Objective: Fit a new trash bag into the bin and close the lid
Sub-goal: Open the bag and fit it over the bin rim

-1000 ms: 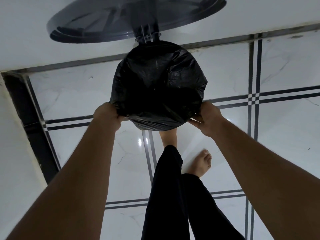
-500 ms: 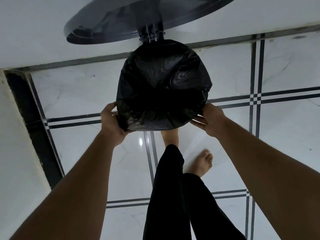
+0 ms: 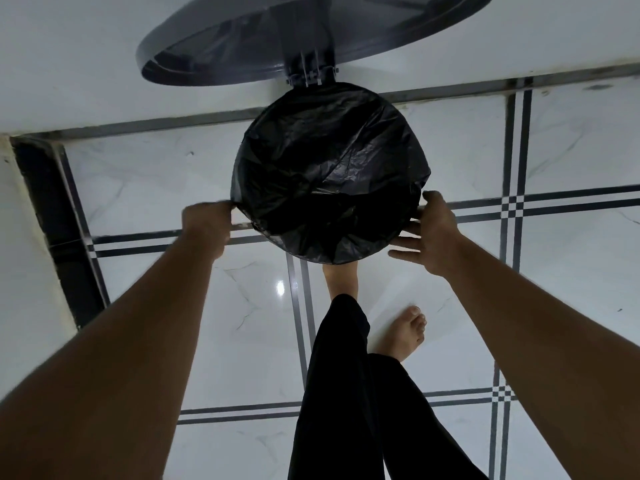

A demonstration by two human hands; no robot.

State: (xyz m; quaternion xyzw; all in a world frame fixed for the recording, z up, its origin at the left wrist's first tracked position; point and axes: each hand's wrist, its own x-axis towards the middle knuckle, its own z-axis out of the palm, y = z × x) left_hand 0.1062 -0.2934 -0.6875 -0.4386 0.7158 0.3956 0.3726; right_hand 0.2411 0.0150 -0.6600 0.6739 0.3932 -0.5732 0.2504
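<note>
A black trash bag is stretched over the round mouth of the bin and hides the bin's body. The grey lid stands open behind it on its hinge, against the white wall. My left hand is at the bag's left edge, slightly blurred, with fingers curled on the plastic there. My right hand is at the bag's right edge, fingers spread and straight, thumb touching the plastic.
The bin stands on a glossy white tiled floor with dark stripe lines, close to the wall. A dark gap runs down the left. My legs in black trousers are below the bin, one bare foot tucked under its front, the other foot beside it.
Both hands slid from the front of the rim toward its sides. My right hand let go of the bag's edge and spread its fingers. The bag sits more smoothly over the rim.
</note>
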